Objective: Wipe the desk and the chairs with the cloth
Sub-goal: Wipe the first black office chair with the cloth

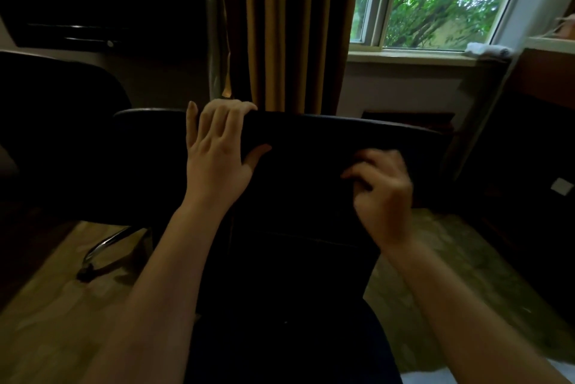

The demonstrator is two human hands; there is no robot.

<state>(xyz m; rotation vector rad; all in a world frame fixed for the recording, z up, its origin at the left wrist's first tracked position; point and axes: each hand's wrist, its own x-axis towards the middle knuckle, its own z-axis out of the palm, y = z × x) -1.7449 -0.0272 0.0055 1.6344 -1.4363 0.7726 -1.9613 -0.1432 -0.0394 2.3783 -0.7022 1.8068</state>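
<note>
Chair back (pixel 311 159) stood upright, top edge ran left to right, left hand (pixel 217 150) fingers clamped over it, right hand (pixel 382 193) fingers curled against its face, hold unclear.

No text, label, brand, number or sign is legible anywhere; the room is dim and blurred.

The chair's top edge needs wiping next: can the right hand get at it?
Probably yes: the right hand rests on the chair back just below the top edge, with nothing between; the left hand grips that edge further left.
</note>
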